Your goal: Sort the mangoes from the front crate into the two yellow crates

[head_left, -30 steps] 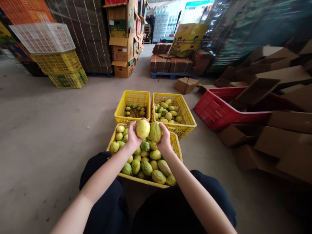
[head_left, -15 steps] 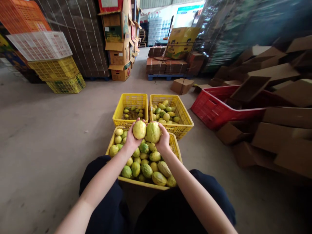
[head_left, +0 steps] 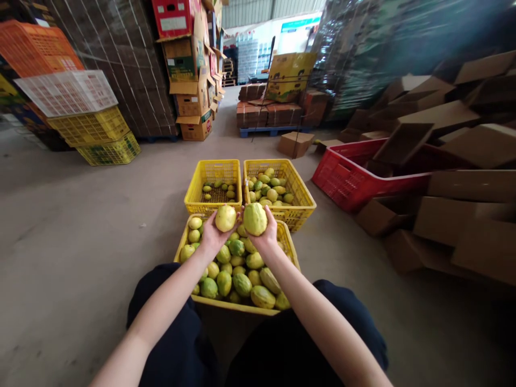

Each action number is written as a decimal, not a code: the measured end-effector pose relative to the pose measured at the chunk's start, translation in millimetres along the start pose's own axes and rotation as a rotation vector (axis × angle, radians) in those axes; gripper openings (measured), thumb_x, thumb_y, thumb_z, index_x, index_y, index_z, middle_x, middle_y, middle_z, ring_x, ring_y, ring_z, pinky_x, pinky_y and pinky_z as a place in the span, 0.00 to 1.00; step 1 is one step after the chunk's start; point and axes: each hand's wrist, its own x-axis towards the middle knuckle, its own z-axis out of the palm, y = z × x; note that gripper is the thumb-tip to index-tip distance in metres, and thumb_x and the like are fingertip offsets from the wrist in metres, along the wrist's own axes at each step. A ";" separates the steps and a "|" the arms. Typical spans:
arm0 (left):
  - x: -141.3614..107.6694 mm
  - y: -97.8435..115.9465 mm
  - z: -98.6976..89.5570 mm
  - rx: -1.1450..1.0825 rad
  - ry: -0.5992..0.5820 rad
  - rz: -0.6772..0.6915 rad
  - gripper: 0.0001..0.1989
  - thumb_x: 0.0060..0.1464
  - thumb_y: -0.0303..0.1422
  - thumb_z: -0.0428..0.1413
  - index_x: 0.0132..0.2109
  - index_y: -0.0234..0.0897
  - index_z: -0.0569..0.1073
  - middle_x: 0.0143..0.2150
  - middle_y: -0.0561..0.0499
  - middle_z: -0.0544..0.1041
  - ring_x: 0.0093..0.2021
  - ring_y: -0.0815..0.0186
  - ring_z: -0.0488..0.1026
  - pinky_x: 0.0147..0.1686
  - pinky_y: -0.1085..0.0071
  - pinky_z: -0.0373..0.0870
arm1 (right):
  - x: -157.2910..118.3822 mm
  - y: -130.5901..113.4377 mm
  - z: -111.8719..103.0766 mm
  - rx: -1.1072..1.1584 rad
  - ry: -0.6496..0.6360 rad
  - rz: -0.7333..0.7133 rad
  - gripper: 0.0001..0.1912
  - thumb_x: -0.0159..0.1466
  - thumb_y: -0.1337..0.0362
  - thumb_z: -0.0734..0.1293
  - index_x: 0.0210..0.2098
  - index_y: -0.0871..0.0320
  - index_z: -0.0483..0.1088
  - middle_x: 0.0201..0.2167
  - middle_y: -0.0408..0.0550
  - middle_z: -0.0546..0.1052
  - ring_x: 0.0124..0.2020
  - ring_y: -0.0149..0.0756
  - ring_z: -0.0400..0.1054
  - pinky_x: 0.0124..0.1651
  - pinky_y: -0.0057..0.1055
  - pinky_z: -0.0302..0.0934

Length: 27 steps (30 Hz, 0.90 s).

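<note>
Concrete floor (head_left: 121,215) stretched from the stacked crates (head_left: 91,126) to the near yellow crate (head_left: 234,307), whose far rim sat close to the far left yellow crate (head_left: 193,207) and far right yellow crate (head_left: 302,212); more floor separated the latter from the red crate (head_left: 346,183). Above the near crate's far end, the left hand (head_left: 212,234) was partly open, fingers curved around a round yellow fruit (head_left: 226,219). Just beside it, the right hand (head_left: 268,234) cupped a ribbed yellow-green fruit (head_left: 255,219), a narrow gap between the two fruits.
</note>
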 end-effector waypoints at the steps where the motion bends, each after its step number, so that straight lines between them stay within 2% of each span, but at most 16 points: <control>1: 1.8 0.2 -4.0 0.041 -0.001 -0.053 0.11 0.62 0.37 0.51 0.43 0.39 0.75 0.41 0.47 0.82 0.43 0.58 0.80 0.44 0.63 0.78 | 0.1 -5.1 -1.1 0.007 0.004 -0.019 0.13 0.60 0.54 0.67 0.36 0.56 0.75 0.30 0.49 0.83 0.30 0.43 0.80 0.37 0.41 0.77; 4: 0.0 -12.1 -27.4 0.287 -0.016 -0.241 0.12 0.61 0.40 0.54 0.41 0.36 0.76 0.35 0.45 0.82 0.34 0.59 0.80 0.33 0.67 0.77 | -2.3 -25.8 -3.2 0.030 0.021 -0.093 0.14 0.58 0.56 0.64 0.39 0.55 0.75 0.30 0.48 0.83 0.32 0.44 0.80 0.39 0.44 0.77; 7: -15.4 -44.0 -60.9 0.738 -0.061 -0.470 0.15 0.58 0.45 0.57 0.40 0.36 0.76 0.30 0.46 0.80 0.25 0.62 0.77 0.24 0.69 0.74 | -10.7 -48.2 -0.6 0.080 0.103 -0.139 0.16 0.59 0.60 0.60 0.43 0.55 0.74 0.30 0.48 0.82 0.33 0.43 0.79 0.35 0.41 0.77; 9: -26.4 -62.5 -77.5 0.986 -0.095 -0.711 0.16 0.56 0.45 0.59 0.42 0.36 0.76 0.29 0.46 0.79 0.27 0.59 0.78 0.26 0.66 0.75 | -19.5 -59.9 3.3 0.123 0.186 -0.134 0.19 0.60 0.61 0.57 0.46 0.56 0.72 0.29 0.49 0.82 0.33 0.42 0.79 0.32 0.38 0.77; 11: -30.5 -64.1 -81.3 1.111 -0.068 -0.874 0.15 0.55 0.42 0.60 0.43 0.35 0.76 0.28 0.46 0.79 0.29 0.57 0.79 0.26 0.64 0.77 | -29.2 -67.8 6.8 0.155 0.237 -0.121 0.20 0.61 0.62 0.55 0.47 0.57 0.71 0.28 0.49 0.81 0.32 0.41 0.79 0.30 0.36 0.76; 12: -29.1 -56.1 -78.1 1.108 -0.032 -0.878 0.14 0.56 0.41 0.59 0.44 0.34 0.76 0.29 0.47 0.79 0.28 0.57 0.79 0.26 0.64 0.77 | -33.8 -70.4 7.8 0.162 0.243 -0.117 0.20 0.61 0.63 0.55 0.47 0.57 0.71 0.28 0.49 0.80 0.31 0.41 0.78 0.29 0.36 0.76; 13: -25.5 -42.2 -72.2 1.060 0.013 -0.809 0.15 0.58 0.40 0.58 0.46 0.34 0.75 0.29 0.47 0.79 0.27 0.59 0.78 0.25 0.66 0.76 | -37.9 -72.3 8.4 0.161 0.240 -0.116 0.20 0.60 0.63 0.56 0.48 0.57 0.71 0.28 0.48 0.80 0.31 0.41 0.78 0.30 0.36 0.76; 15: -13.9 -1.7 -56.5 0.811 0.153 -0.472 0.20 0.62 0.43 0.54 0.52 0.31 0.73 0.31 0.46 0.79 0.26 0.60 0.78 0.26 0.68 0.76 | -44.4 -74.7 8.0 0.144 0.230 -0.119 0.20 0.60 0.64 0.56 0.48 0.56 0.71 0.29 0.47 0.80 0.31 0.41 0.78 0.31 0.38 0.76; 16: -7.4 21.1 -49.2 0.669 0.188 -0.291 0.23 0.64 0.43 0.52 0.57 0.28 0.71 0.36 0.43 0.81 0.29 0.59 0.79 0.28 0.68 0.77 | -46.9 -75.5 7.5 0.132 0.234 -0.120 0.20 0.60 0.64 0.57 0.48 0.56 0.71 0.29 0.47 0.80 0.31 0.42 0.78 0.31 0.38 0.76; 18: 3.2 61.6 -40.0 0.583 0.201 -0.139 0.28 0.67 0.44 0.46 0.66 0.31 0.62 0.49 0.39 0.80 0.37 0.62 0.81 0.37 0.71 0.78 | -50.5 -76.3 6.2 0.109 0.256 -0.113 0.20 0.60 0.64 0.57 0.48 0.57 0.71 0.29 0.49 0.80 0.32 0.42 0.78 0.30 0.37 0.76; 20: 7.6 85.8 -38.9 0.466 0.259 -0.061 0.30 0.68 0.41 0.43 0.70 0.28 0.56 0.55 0.33 0.77 0.40 0.61 0.82 0.40 0.68 0.79 | -53.0 -75.9 4.9 0.091 0.286 -0.097 0.20 0.61 0.63 0.56 0.49 0.59 0.71 0.30 0.50 0.80 0.32 0.42 0.78 0.30 0.36 0.75; 22: 5.7 90.8 -41.8 0.435 0.254 -0.086 0.28 0.67 0.37 0.43 0.69 0.26 0.58 0.54 0.32 0.78 0.39 0.60 0.82 0.40 0.67 0.78 | -54.8 -73.9 3.4 0.065 0.307 -0.075 0.21 0.62 0.63 0.56 0.50 0.59 0.71 0.32 0.51 0.80 0.33 0.42 0.77 0.30 0.36 0.75; 27: -8.0 67.4 -40.1 0.493 0.078 -0.253 0.22 0.66 0.32 0.44 0.58 0.23 0.73 0.41 0.37 0.83 0.35 0.59 0.82 0.38 0.66 0.79 | -56.8 -63.4 -3.5 -0.049 0.341 0.012 0.19 0.62 0.63 0.57 0.50 0.56 0.70 0.34 0.51 0.81 0.35 0.42 0.77 0.32 0.38 0.75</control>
